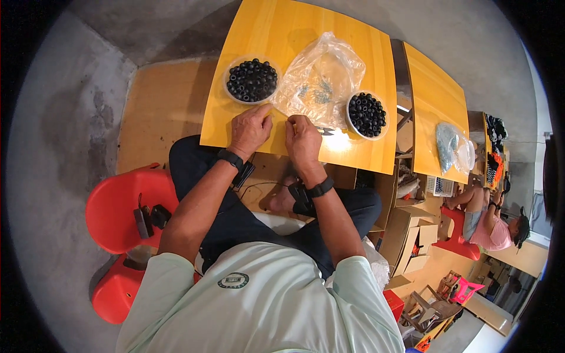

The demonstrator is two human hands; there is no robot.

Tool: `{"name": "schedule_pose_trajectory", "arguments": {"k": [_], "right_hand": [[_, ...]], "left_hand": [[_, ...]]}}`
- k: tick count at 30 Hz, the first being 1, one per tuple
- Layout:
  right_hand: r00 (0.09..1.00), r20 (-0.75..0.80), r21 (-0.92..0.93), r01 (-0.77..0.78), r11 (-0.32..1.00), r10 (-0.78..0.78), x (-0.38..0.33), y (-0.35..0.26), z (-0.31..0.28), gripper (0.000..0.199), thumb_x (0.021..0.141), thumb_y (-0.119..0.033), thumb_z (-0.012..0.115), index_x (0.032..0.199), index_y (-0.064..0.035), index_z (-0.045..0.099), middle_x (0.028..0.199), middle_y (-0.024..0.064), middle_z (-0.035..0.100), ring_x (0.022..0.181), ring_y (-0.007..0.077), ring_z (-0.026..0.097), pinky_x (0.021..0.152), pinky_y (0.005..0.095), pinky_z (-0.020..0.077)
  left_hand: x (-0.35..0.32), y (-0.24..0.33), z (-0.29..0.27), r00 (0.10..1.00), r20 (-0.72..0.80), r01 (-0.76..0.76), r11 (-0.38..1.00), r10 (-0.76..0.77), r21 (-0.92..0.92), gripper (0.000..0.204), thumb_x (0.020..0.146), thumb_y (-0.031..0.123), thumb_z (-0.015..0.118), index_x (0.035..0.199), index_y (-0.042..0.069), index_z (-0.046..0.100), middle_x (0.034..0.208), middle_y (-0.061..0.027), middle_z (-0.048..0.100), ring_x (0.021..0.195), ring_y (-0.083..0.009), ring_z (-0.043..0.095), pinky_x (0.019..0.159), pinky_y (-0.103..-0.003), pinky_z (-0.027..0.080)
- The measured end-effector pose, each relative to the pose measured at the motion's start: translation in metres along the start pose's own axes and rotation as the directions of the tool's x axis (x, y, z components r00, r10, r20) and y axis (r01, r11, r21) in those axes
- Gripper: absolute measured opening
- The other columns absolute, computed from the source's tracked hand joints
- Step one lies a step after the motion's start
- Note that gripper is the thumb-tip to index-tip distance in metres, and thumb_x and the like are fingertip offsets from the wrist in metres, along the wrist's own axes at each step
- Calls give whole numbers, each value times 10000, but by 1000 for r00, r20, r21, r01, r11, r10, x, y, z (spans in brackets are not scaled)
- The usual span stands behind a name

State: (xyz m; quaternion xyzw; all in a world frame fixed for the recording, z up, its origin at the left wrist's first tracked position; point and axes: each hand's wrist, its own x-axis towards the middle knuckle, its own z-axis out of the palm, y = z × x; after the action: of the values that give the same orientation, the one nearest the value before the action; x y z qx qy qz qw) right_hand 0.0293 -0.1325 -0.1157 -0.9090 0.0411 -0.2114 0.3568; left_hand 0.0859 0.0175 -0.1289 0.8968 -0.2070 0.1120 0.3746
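My left hand (251, 128) is closed in a pinch at the near edge of the yellow table, just below a round clear bowl (226, 83) filled with small black bead-like pieces (253, 80). Close to its right, my right hand (302, 140) also has its fingers drawn together. Whatever either pinch holds is too small or hidden. Beyond both hands lies a crumpled clear plastic bag (325, 56) with small greyish bits on it. A few dark small pieces (325, 131) lie right beside my right hand. Further right stands a second bowl (351, 125) of black pieces.
A second yellow table (436, 97) on the right bears a bag of bluish-grey material (448, 144). Red chairs (126, 209) stand at my left, one with dark small devices on it. Open cardboard boxes (406, 238) are at lower right; a person in pink (491, 232) sits beyond.
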Motion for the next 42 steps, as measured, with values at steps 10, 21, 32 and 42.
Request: {"name": "schedule_pose_trajectory", "arguments": {"k": [10,21,32,42], "right_hand": [[979,112,-252,191,949,-168,4,11,0,80,856,-132,668,830,-72,623,909,110,620,865,317,611,729,410,515],[992,33,-4,118,993,-118,42,-28,8,119,817,-131,711,909,-65,676,896,118,644,848,330,633,727,419,522],[983,169,-238,-30,971,71,86,-48,32,249,778,-245,765,878,-34,678,872,164,622,852,360,650,718,452,532],[974,-5,322,-214,922,228,60,-28,13,194,873,-179,676,934,5,693,845,148,712,743,244,677,702,336,535]], "left_hand": [[-1,0,3,999,-40,-18,1000,19,20,236,832,87,614,1059,68,676,952,-142,711,863,-334,678,735,-427,544],[1,1,-5,997,-65,-51,997,47,-59,170,832,79,629,999,61,653,878,-139,689,826,-342,664,696,-439,528],[-1,-5,-1,1000,-21,-17,1000,17,-12,156,816,107,663,967,76,641,824,-156,676,787,-368,661,665,-475,528],[-1,-1,-1,998,-46,-39,999,38,-18,116,814,103,658,927,79,661,821,-140,680,786,-353,661,669,-460,527]]}}
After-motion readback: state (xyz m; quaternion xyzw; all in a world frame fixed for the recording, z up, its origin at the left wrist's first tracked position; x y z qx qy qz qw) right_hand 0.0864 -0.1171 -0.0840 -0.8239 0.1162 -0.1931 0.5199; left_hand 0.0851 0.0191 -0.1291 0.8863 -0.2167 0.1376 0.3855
